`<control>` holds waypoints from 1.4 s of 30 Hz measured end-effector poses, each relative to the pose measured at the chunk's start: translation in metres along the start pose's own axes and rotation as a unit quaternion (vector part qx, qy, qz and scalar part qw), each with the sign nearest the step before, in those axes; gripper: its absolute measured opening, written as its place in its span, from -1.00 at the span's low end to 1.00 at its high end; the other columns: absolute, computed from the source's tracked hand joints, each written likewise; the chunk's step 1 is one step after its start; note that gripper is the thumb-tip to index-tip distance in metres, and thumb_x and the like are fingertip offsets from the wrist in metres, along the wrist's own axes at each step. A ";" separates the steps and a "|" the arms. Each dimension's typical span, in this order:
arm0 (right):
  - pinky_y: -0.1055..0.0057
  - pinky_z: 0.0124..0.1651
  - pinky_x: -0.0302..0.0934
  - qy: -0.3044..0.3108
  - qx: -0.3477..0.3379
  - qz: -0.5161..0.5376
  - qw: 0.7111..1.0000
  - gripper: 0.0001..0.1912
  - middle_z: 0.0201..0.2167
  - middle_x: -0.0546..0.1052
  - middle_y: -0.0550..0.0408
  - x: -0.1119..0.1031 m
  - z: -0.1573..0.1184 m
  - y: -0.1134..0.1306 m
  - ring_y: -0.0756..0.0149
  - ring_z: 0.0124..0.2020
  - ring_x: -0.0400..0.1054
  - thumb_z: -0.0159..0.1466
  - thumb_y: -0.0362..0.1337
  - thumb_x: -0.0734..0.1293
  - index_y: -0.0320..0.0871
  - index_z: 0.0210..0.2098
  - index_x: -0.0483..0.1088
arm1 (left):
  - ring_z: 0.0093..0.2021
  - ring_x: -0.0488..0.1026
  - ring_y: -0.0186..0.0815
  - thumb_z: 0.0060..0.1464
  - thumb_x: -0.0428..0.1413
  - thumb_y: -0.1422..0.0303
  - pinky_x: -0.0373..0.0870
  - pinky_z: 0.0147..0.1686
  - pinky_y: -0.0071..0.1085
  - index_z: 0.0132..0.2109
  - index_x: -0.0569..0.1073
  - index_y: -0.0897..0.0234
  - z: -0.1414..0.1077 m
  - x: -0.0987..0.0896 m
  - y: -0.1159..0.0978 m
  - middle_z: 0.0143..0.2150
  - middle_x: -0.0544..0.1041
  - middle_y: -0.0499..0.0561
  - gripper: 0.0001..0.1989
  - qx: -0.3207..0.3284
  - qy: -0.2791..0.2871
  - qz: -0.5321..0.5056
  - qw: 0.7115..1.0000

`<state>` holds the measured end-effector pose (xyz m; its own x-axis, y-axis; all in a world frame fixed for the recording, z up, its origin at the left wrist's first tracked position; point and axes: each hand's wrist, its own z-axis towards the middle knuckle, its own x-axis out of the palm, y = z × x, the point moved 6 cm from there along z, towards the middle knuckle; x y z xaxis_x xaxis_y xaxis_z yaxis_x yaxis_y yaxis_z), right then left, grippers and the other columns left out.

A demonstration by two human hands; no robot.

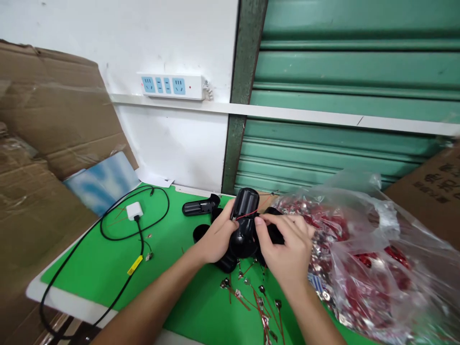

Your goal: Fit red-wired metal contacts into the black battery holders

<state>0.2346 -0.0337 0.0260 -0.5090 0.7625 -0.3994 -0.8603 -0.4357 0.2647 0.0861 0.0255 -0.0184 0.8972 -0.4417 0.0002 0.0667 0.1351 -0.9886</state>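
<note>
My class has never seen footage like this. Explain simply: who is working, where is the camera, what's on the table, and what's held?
No machine works here: these are a person's bare hands. The single picture comes from a camera on that person's head, looking forward and down. The left hand holds a glossy black plastic casing; the right hand has its fingertips at the casing's edge, near a thin red wire. On the green tabletop lie a black cable, small silvery metal parts and a clear plastic bag of shiny pieces.
</note>
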 end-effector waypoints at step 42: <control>0.40 -0.41 0.24 0.129 -0.016 0.207 0.970 -0.78 -0.50 0.43 0.13 0.007 -0.003 0.025 0.36 -0.47 0.35 0.33 -0.36 0.36 -0.13 -0.46 0.41 | 0.00 0.43 -0.21 0.20 -0.11 0.41 0.42 0.12 -0.24 0.25 0.32 0.29 0.002 -0.010 -0.004 0.08 0.52 0.07 -0.52 0.060 -0.086 0.025 0.994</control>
<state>0.2098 -0.0409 0.0269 -0.7975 0.3766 -0.4713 -0.5794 -0.6961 0.4240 0.0784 0.0313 -0.0140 0.9615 -0.2746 -0.0117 0.0631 0.2620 -0.9630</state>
